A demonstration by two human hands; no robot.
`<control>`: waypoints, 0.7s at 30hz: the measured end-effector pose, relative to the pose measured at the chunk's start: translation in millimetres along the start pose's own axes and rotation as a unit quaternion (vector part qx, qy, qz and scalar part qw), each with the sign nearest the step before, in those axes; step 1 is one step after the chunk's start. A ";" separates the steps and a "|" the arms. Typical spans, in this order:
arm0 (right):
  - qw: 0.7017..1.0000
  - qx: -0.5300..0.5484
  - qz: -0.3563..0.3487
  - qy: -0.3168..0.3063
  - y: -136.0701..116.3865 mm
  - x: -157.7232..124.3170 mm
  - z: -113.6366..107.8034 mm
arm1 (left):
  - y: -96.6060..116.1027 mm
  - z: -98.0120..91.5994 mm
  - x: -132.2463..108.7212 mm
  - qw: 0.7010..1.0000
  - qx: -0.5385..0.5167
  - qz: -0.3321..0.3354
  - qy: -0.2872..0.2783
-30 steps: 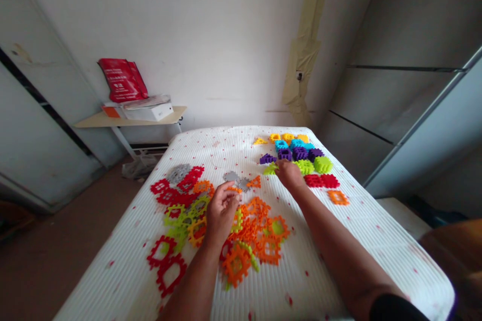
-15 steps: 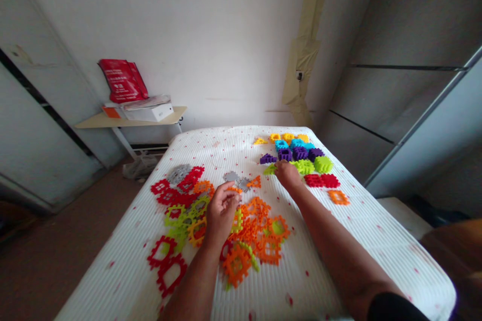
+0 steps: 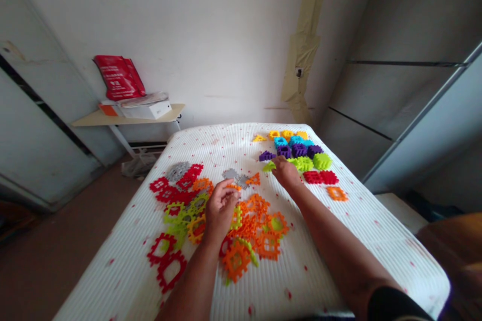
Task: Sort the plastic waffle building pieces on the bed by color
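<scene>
My right hand (image 3: 285,172) reaches far across the white mattress (image 3: 233,140) and rests with bent fingers on a lime green triangle piece (image 3: 269,166), beside rows of sorted stacks: lime green (image 3: 313,162), purple (image 3: 297,151), cyan (image 3: 289,141), yellow (image 3: 282,135), red (image 3: 320,177) and one orange piece (image 3: 336,193). My left hand (image 3: 220,209) hovers with curled fingers over a loose heap of orange, green and red interlocking tiles (image 3: 248,230), pinching a small orange piece (image 3: 234,187). Grey tiles (image 3: 235,176) lie just beyond it.
A small beige shelf (image 3: 128,119) against the wall carries a white box (image 3: 148,109) and a red bag (image 3: 118,77). Grey cabinet doors stand at left and right. Brown floor lies left of the mattress. More red tiles (image 3: 165,263) sit near the front left.
The view has tilted slightly, shifting everything a little upward in the picture. Both hands stay almost where they were; my right hand remains at the green triangle.
</scene>
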State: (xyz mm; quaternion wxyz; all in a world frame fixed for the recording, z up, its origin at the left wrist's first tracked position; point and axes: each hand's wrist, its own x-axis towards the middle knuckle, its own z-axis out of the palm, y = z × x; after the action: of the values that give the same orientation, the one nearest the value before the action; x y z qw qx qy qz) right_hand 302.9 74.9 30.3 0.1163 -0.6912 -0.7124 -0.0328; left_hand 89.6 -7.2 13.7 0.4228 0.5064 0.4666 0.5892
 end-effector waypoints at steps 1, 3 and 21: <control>1.000 0.021 -0.017 0.016 -1.1 -3.7 -5.6 | 0.1 -0.1 -0.1 1.000 0.001 0.000 0.000; 0.994 0.084 -0.073 0.017 -3.1 -13.1 -19.5 | -0.6 -0.5 -0.1 1.000 0.003 0.001 -0.003; 0.973 0.018 -0.152 -0.171 -26.7 -91.9 -7.4 | -8.7 -2.4 -0.1 0.999 0.025 0.011 -0.016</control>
State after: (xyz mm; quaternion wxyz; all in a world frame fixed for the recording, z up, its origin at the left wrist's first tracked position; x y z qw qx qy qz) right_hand 278.9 -17.6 21.1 -0.0011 -0.5684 -0.8187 0.0812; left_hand 87.5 -5.8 5.0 0.4110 0.5315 0.4684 0.5737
